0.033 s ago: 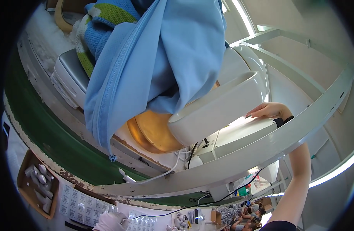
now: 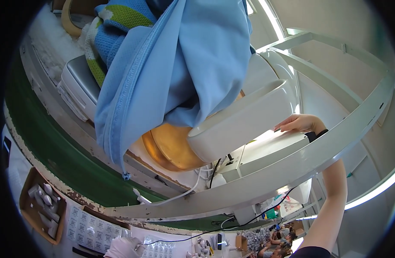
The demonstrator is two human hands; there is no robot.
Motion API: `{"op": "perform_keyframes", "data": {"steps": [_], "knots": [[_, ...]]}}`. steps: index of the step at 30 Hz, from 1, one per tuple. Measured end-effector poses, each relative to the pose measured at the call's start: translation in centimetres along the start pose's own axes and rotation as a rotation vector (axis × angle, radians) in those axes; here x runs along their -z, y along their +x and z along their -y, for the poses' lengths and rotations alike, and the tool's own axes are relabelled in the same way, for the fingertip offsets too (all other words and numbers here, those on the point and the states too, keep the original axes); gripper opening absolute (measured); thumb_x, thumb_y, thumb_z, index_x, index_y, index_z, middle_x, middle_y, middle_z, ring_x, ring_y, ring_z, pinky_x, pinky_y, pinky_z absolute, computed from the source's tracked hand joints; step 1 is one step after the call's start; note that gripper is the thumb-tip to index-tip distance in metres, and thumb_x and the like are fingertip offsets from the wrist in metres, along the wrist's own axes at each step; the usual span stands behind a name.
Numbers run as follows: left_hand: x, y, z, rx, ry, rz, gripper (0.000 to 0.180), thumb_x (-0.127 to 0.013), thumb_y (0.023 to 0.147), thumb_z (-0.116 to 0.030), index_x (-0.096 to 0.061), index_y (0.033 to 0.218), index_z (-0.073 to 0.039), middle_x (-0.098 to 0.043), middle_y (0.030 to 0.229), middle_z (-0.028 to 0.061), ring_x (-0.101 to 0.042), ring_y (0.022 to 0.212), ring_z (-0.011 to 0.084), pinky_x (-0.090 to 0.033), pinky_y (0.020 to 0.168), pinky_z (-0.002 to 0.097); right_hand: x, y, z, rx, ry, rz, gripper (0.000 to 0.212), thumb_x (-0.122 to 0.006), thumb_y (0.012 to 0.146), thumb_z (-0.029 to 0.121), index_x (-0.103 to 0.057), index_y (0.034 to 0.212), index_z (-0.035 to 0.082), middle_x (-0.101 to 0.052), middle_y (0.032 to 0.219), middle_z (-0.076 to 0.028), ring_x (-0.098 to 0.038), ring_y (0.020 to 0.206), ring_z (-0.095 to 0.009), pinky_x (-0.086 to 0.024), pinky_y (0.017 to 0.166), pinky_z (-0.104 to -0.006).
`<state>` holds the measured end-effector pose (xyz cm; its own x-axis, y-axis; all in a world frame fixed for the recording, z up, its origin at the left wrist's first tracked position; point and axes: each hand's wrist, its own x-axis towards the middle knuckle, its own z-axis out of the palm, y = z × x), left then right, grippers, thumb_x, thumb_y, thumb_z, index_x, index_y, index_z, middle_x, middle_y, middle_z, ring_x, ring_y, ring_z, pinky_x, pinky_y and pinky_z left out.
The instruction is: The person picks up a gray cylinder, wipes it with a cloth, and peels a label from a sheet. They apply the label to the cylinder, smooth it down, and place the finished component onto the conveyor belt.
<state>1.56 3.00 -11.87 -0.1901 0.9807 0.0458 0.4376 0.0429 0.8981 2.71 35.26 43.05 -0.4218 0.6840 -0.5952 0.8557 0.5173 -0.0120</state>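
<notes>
My right hand (image 2: 298,123) reaches up from the lower right, bare, with a dark band at the wrist. Its fingers are bent together at the upper edge of a white box-shaped unit (image 2: 272,148), beside a bright glow; whether something small is between the fingertips is hidden. Left of the hand stands a broad white curved band (image 2: 244,122) joined to a shiny gold rounded part (image 2: 174,148). Light blue zipped fabric (image 2: 163,77) drapes over these. At the lower edge is a pale, glove-like shape (image 2: 122,247); whose it is cannot be told. I do not see my left hand for certain.
A pale curved frame bar (image 2: 266,185) crosses in front of my right forearm. A white cable (image 2: 184,194) and a black cable (image 2: 249,223) hang below. Lower left, a cardboard box (image 2: 38,206) holds small grey pieces beside label sheets (image 2: 92,230). Several people (image 2: 279,243) sit far off.
</notes>
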Motion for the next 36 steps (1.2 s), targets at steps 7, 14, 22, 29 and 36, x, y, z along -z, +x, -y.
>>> {"op": "perform_keyframes", "data": {"steps": [7, 14, 22, 29, 36], "knots": [[0.6, -0.4, 0.2, 0.018, 0.042, -0.008, 0.028, -0.058, 0.08, -0.034, -0.067, 0.086, -0.009, -0.067, 0.078, 0.0112, -0.064, 0.071, 0.0311, -0.052, 0.065, 0.0384, 0.2, 0.5, -0.5, 0.105, 0.008, 0.01, 0.033, -0.055, 0.09, 0.01, -0.057, 0.122, 0.001, -0.056, 0.124, -0.011, -0.052, 0.113, -0.018, -0.041, 0.093, -0.0235], [0.6, -1.5, -0.2, 0.073, 0.015, 0.015, 0.029, -0.057, 0.082, -0.036, -0.067, 0.091, -0.01, -0.067, 0.081, 0.0129, -0.064, 0.074, 0.0321, -0.051, 0.068, 0.0403, -0.8, -1.5, -0.5, 0.175, 0.172, -0.025, 0.038, -0.057, 0.086, 0.006, -0.055, 0.124, 0.002, -0.055, 0.126, -0.01, -0.052, 0.113, -0.019, -0.04, 0.096, -0.0273], [-0.2, -3.1, -0.1, 0.041, -0.01, -0.021, 0.035, -0.052, 0.084, -0.04, -0.066, 0.092, -0.009, -0.066, 0.083, 0.0184, -0.064, 0.079, 0.0354, -0.05, 0.073, 0.0427, -5.5, -5.1, 1.1, 0.325, 0.225, -0.504, 0.048, -0.061, 0.085, 0.026, -0.051, 0.127, 0.005, -0.058, 0.121, -0.007, -0.055, 0.105, -0.015, -0.044, 0.089, -0.0253], [1.0, -5.8, -2.1, 0.052, 0.052, -0.013, 0.034, -0.052, 0.085, -0.039, -0.066, 0.093, -0.009, -0.066, 0.085, 0.0185, -0.063, 0.082, 0.0341, -0.049, 0.074, 0.0428, 0.7, -7.6, -6.3, 0.794, 0.383, -0.565, 0.044, -0.059, 0.088, 0.026, -0.053, 0.124, 0.002, -0.06, 0.114, -0.011, -0.058, 0.104, -0.017, -0.046, 0.089, -0.0296], [1.2, -7.8, -3.9, 0.021, 0.111, -0.031, 0.035, -0.05, 0.086, -0.039, -0.065, 0.096, -0.009, -0.065, 0.088, 0.0169, -0.063, 0.083, 0.034, -0.049, 0.076, 0.0421, 4.3, -10.4, -11.9, 0.853, 0.429, -1.022, 0.042, -0.058, 0.089, 0.028, -0.052, 0.124, 0.006, -0.058, 0.113, -0.005, -0.055, 0.104, -0.015, -0.044, 0.09, -0.0305]]}}
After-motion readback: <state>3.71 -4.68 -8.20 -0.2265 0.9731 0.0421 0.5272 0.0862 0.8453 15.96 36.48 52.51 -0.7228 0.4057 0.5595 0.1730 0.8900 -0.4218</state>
